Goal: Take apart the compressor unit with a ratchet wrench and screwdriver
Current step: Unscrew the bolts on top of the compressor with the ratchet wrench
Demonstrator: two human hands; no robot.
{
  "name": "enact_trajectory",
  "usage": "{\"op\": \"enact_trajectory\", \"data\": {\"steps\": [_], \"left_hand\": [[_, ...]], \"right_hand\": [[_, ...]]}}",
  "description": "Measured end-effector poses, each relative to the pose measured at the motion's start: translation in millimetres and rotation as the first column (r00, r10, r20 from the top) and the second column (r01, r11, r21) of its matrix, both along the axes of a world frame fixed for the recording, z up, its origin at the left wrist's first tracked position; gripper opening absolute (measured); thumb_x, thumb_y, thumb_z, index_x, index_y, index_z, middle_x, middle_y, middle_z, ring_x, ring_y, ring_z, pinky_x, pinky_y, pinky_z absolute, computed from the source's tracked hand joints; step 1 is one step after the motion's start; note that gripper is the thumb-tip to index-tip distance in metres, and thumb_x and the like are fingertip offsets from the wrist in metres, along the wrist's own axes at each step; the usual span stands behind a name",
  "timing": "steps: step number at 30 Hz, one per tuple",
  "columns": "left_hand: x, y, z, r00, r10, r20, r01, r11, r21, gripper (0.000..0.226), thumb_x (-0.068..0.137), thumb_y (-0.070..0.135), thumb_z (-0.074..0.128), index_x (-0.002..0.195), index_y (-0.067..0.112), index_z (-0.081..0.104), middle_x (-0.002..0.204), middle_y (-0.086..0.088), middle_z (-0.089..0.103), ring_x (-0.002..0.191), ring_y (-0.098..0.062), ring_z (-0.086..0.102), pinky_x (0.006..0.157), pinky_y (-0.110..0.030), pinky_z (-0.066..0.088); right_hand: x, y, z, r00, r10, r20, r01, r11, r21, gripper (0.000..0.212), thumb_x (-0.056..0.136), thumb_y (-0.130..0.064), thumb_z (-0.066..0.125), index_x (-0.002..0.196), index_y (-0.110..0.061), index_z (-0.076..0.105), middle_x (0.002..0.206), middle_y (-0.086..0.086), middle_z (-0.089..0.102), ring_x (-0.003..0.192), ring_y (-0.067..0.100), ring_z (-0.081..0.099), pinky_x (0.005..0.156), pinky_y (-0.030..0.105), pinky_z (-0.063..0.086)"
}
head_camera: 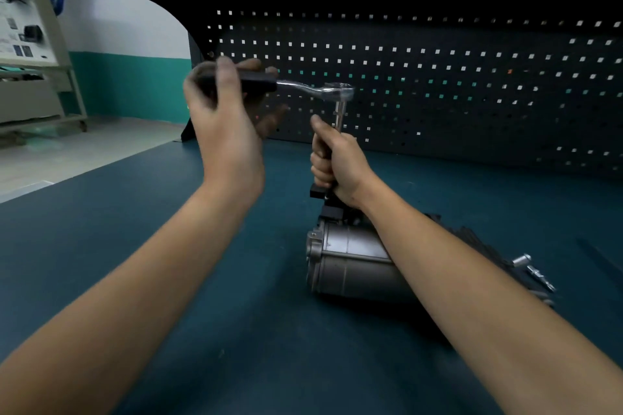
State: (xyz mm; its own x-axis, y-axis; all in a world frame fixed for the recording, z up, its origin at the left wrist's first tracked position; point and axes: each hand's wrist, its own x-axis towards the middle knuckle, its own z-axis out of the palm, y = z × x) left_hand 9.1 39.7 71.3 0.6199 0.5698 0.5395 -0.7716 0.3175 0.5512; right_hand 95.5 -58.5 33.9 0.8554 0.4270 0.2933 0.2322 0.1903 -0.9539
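At a workshop bench (161, 280), seen from the head camera, a person works a ratchet wrench (303, 86) on a compressor unit (350, 259). The unit lies on its side on the blue benchtop, right of centre and close to the person, partly hidden by the right forearm.

The left hand (222, 111) is wrapped around the wrench's black handle, which is held level and points left. The right hand (337, 165) is clenched around the upright extension bar (339, 113) that drops from the wrench head towards a black block (319, 194) on top of the unit. That hand covers the lower end of the bar, so it cannot be told whether the socket sits fully on its bolt.

A dark pegboard (438, 77) backs the bench. A few loose metal bits (532, 269) lie beyond the right forearm, near the unit's far end.

The step appears to be loosening a fastener on the unit's top. To do it well, the bar should stay straight in line with the bolt while the right hand only steadies it, pressing down lightly. The left hand should swing the handle in a flat arc, not lifting or dipping. Nothing visible clamps the unit, so a hard pull could roll it or tip the socket off the bolt.
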Motion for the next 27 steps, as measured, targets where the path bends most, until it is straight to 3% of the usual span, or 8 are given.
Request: {"op": "enact_trajectory", "data": {"steps": [3, 5, 9, 12, 17, 21, 25, 27], "left_hand": [[-28, -14, -21, 0.99, 0.088, 0.109, -0.11, 0.969, 0.219, 0.005, 0.094, 0.027, 0.036, 0.099, 0.024, 0.036, 0.111, 0.001, 0.054, 0.1, -0.016, 0.059, 0.07, -0.034, 0.056], [-28, -10, -23, 0.989, 0.09, 0.119, -0.117, 0.963, 0.242, 0.006, 0.095, 0.028, 0.035, 0.099, 0.025, 0.038, 0.11, 0.003, 0.055, 0.1, -0.014, 0.06, 0.072, -0.034, 0.055], [18, 19, -4, 0.996, -0.043, -0.077, 0.042, 0.999, -0.006, 0.016, 0.103, 0.028, 0.031, 0.1, 0.019, 0.044, 0.097, 0.004, 0.064, 0.085, -0.016, 0.063, 0.06, -0.029, 0.053], [64, 33, 17, 0.926, -0.326, -0.189, 0.265, 0.92, -0.289, 0.022, 0.102, 0.026, 0.034, 0.097, 0.01, 0.049, 0.084, -0.004, 0.064, 0.071, -0.018, 0.06, 0.049, -0.024, 0.052], [98, 23, 25, 0.864, -0.443, -0.24, 0.38, 0.886, -0.266, 0.023, 0.099, 0.016, 0.04, 0.08, 0.009, 0.05, 0.071, -0.005, 0.066, 0.068, -0.017, 0.063, 0.058, -0.032, 0.054], [85, 24, 28, 0.918, -0.387, -0.09, 0.347, 0.891, -0.293, 0.026, 0.099, 0.015, 0.036, 0.079, 0.008, 0.051, 0.056, -0.001, 0.066, 0.055, -0.011, 0.066, 0.05, -0.023, 0.053], [50, 26, 24, 0.965, -0.262, -0.027, 0.244, 0.929, -0.278, 0.019, 0.1, 0.014, 0.035, 0.11, 0.006, 0.048, 0.087, -0.007, 0.065, 0.07, -0.014, 0.066, 0.057, -0.025, 0.052], [22, 19, 12, 0.987, -0.158, -0.003, 0.155, 0.976, -0.155, 0.007, 0.1, 0.014, 0.036, 0.099, 0.014, 0.043, 0.092, -0.004, 0.063, 0.079, -0.018, 0.064, 0.064, -0.03, 0.051]], "right_hand": [[1, 0, 0, 1.0, 0.012, -0.016, -0.012, 1.0, -0.022, 0.048, 0.096, -0.034, 0.044, 0.053, -0.019, 0.028, 0.035, -0.008, 0.021, 0.032, 0.008, 0.016, 0.037, 0.015, 0.018], [1, 0, 0, 0.999, 0.019, -0.037, -0.02, 1.0, -0.021, 0.046, 0.095, -0.027, 0.045, 0.052, -0.019, 0.03, 0.035, -0.008, 0.022, 0.032, 0.008, 0.016, 0.037, 0.016, 0.018], [3, 1, 2, 0.996, 0.04, -0.079, -0.041, 0.999, -0.005, 0.044, 0.093, -0.018, 0.043, 0.052, -0.018, 0.027, 0.035, -0.008, 0.02, 0.031, 0.008, 0.014, 0.037, 0.016, 0.014], [4, 4, 1, 0.996, 0.057, -0.068, -0.059, 0.998, -0.033, 0.043, 0.093, -0.016, 0.042, 0.053, -0.018, 0.026, 0.034, -0.008, 0.019, 0.03, 0.007, 0.014, 0.038, 0.016, 0.011], [6, 2, 3, 0.991, 0.072, -0.113, -0.073, 0.997, -0.009, 0.042, 0.095, -0.021, 0.04, 0.056, -0.018, 0.025, 0.033, -0.009, 0.019, 0.028, 0.006, 0.014, 0.035, 0.015, 0.011], [4, 0, 2, 0.995, 0.054, -0.085, -0.056, 0.998, -0.02, 0.044, 0.096, -0.029, 0.042, 0.057, -0.018, 0.026, 0.034, -0.009, 0.019, 0.029, 0.006, 0.015, 0.037, 0.014, 0.012], [1, 1, 2, 0.998, 0.039, -0.054, -0.04, 0.999, -0.027, 0.046, 0.096, -0.029, 0.043, 0.055, -0.017, 0.026, 0.034, -0.008, 0.02, 0.031, 0.007, 0.015, 0.038, 0.015, 0.013], [1, 0, 2, 0.998, 0.032, -0.058, -0.033, 0.999, -0.023, 0.047, 0.097, -0.029, 0.042, 0.054, -0.017, 0.027, 0.035, -0.008, 0.021, 0.031, 0.008, 0.016, 0.038, 0.016, 0.014]]}}
